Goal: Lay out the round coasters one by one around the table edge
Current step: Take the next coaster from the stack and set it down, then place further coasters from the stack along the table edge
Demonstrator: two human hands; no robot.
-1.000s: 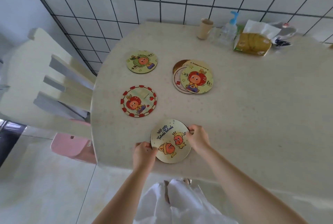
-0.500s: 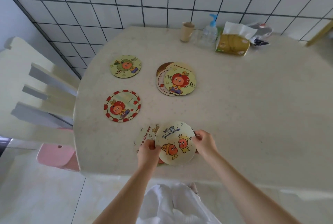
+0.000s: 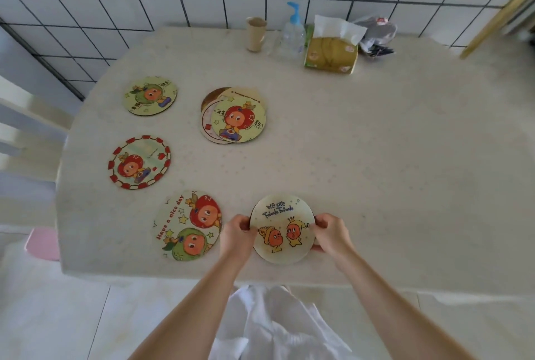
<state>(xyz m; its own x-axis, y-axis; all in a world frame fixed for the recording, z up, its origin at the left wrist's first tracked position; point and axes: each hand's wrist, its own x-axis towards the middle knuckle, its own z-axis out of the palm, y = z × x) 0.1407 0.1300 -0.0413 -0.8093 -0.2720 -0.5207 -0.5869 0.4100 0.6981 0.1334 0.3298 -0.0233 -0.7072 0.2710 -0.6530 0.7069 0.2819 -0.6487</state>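
My left hand [image 3: 236, 236] and my right hand [image 3: 330, 232] grip the two sides of a round "We are Twinkle Twinkle" coaster [image 3: 282, 228] near the table's front edge. Just left of it lies a "Have a nice day" coaster [image 3: 187, 225]. Further along the left edge lie a red-bordered coaster [image 3: 139, 161] and a green-character coaster [image 3: 150, 95]. A small stack of coasters [image 3: 234, 115] sits toward the middle of the beige table [image 3: 376, 157].
At the back by the tiled wall stand a paper cup [image 3: 256, 34], a pump bottle [image 3: 293, 31], a tissue pack [image 3: 331, 47] and a crumpled bag [image 3: 375, 35]. A white chair [image 3: 26, 134] stands at the left, a pink stool [image 3: 43, 244] below it.
Both hands carried the "Twinkle Twinkle" coaster to the right, uncovering the "Have a nice day" coaster that lay under it. The view also shifted.
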